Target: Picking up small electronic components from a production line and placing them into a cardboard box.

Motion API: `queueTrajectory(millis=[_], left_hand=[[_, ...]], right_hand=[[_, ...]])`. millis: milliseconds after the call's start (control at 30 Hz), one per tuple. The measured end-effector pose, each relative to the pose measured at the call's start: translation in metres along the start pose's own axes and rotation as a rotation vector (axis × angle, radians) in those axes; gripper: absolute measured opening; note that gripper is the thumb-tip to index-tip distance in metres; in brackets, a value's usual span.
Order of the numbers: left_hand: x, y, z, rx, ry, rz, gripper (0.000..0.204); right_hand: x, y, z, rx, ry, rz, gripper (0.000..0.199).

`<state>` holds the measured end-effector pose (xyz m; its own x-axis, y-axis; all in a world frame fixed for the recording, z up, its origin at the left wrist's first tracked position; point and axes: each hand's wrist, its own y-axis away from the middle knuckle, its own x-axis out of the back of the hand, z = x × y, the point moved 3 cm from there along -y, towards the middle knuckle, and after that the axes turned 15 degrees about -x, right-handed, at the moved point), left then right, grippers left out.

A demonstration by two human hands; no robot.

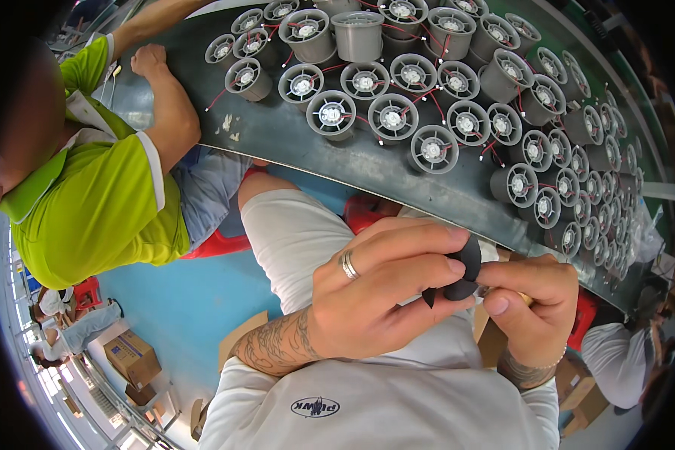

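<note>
1. Co-worker point(105, 206) in yellow-green, at the dark table point(292, 148)
2. Left hand point(390, 281), fingers clamped on a black part point(470, 259) near the table edge
3. Right hand point(534, 300), thumb and forefinger closed on a small brass-coloured piece point(527, 298) beside it
4. Grey cups point(506, 184), wired, toward upper right

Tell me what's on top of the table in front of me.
The table holds many grey cup-shaped housings with white centres and red wires, and a few pale scraps. What's beneath the housings is covered and can't be seen.
</note>
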<state>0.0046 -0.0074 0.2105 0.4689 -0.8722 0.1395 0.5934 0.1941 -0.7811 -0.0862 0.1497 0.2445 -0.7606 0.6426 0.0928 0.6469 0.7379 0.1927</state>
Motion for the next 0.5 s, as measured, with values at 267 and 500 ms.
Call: queueTrajectory(millis=[267, 500], left_hand=[[0.0046, 0.0033, -0.0017, -0.049, 0.095, -0.049, 0.049], [0.0064, 0.0012, -0.0033, -0.011, 0.236, -0.075, 0.056]], right_hand=[[-0.0020, 0.0002, -0.0036, -0.012, -0.012, -0.049, 0.018], [-0.0076, 0.0035, -0.0035, -0.085, -0.141, -0.073, 0.017]])
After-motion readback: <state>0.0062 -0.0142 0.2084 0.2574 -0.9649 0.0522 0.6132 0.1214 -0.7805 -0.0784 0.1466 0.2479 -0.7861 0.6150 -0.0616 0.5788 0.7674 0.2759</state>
